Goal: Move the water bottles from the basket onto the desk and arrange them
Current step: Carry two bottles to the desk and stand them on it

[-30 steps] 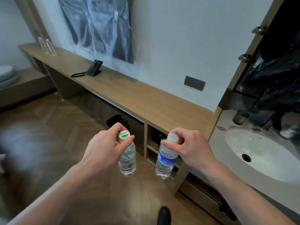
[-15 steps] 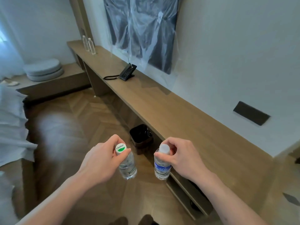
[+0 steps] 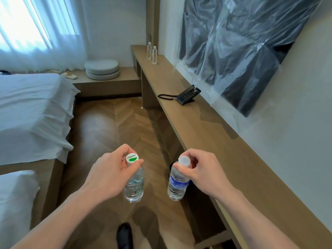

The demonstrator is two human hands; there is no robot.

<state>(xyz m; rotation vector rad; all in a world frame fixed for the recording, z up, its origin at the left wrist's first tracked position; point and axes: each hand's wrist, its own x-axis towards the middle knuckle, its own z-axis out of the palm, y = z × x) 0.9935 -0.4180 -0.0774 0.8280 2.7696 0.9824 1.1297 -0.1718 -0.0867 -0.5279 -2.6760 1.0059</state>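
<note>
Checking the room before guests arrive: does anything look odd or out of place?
The wall screen above the desk is draped in loose, crinkled plastic sheeting. Nothing looks spilled or knocked over.

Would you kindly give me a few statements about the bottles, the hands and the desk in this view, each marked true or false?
1. The left hand pinches the green-and-white cap of a clear plastic water bottle. True.
2. The right hand holds a blue-labelled clear water bottle standing on the long wooden desk. False: the bottle hangs in the air beside the desk, over the floor.
3. Two clear bottles stand upright at the desk's far end. True.
4. The black corded telephone lies on the white bed. False: it sits on the desk below the plastic-wrapped dark wall panel.
5. Both held bottles have their caps off. False: both caps are on.
</note>
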